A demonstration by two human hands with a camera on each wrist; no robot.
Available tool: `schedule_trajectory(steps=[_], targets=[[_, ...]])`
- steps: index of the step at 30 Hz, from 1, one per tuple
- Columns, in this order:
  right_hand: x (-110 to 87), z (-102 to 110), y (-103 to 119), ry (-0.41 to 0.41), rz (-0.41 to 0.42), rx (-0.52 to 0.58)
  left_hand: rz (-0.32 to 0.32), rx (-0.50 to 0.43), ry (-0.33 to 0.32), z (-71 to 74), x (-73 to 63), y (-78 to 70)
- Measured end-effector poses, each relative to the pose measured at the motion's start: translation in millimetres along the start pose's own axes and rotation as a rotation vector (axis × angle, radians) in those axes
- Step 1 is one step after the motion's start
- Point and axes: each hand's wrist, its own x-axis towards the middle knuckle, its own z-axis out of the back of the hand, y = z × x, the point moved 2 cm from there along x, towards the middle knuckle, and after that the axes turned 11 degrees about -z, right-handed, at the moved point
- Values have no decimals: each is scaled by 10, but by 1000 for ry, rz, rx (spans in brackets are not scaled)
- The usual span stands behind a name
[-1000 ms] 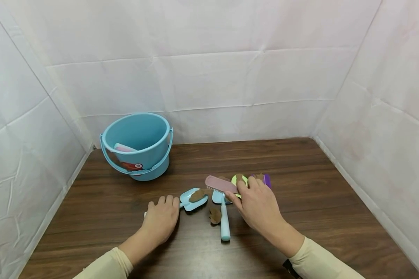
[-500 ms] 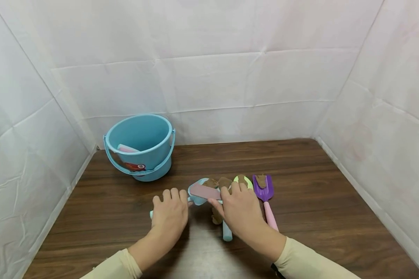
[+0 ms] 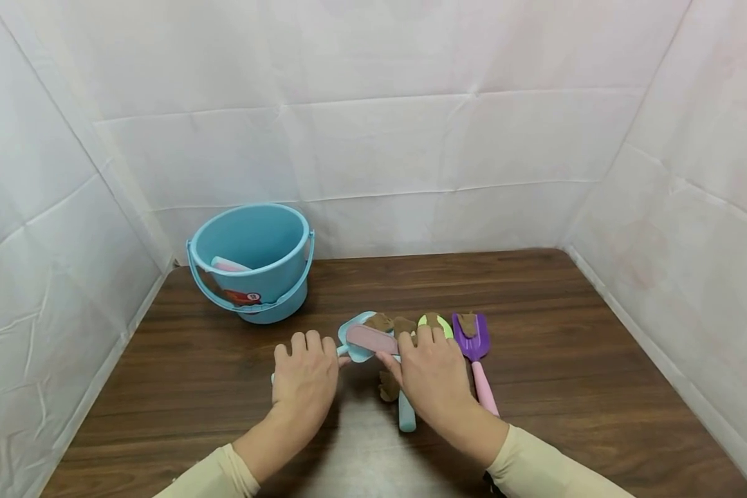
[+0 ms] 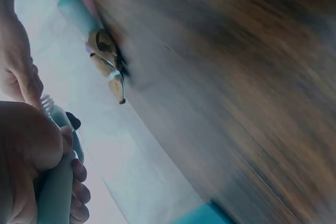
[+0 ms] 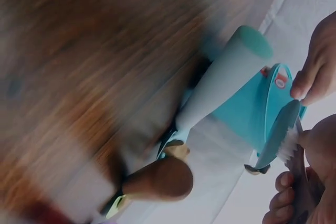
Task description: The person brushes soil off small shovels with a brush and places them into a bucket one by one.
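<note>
A light-blue toy shovel (image 3: 351, 323) is in my left hand (image 3: 305, 377), fingers wrapped round its handle (image 4: 55, 195). Brown sand-like material (image 3: 380, 321) lies at the far side of its blade. My right hand (image 3: 432, 370) grips a pink brush (image 3: 370, 339), whose white bristles (image 5: 287, 144) face down at the blade. In the left wrist view the blade is up off the table. Below lies another shovel with a pale-blue handle (image 3: 407, 413), partly hidden by my right hand. A brown lump (image 3: 388, 387) sits beside that handle.
A blue bucket (image 3: 292, 273) stands at the back left, with a pink and pale-blue item (image 3: 229, 265) inside. To the right lie a yellow-green shovel (image 3: 445, 327) and a purple shovel (image 3: 481, 342) with a pink handle, both bearing brown material. White sheets (image 3: 373, 152) enclose the table.
My left hand has lifted the light-blue shovel and moved right. My right hand has brought the brush left, over its blade, uncovering the purple shovel. Since half a second ago both shifted only slightly.
</note>
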Motion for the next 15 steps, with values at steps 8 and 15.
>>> schedule_trajectory(steps=[8, 15], targets=[[3, -107, -171, -72, -19, -10, -56, -62, 66, 15, 10, -18], [64, -181, -374, -40, -56, 17, -59, -85, 134, 12, 0, -43]])
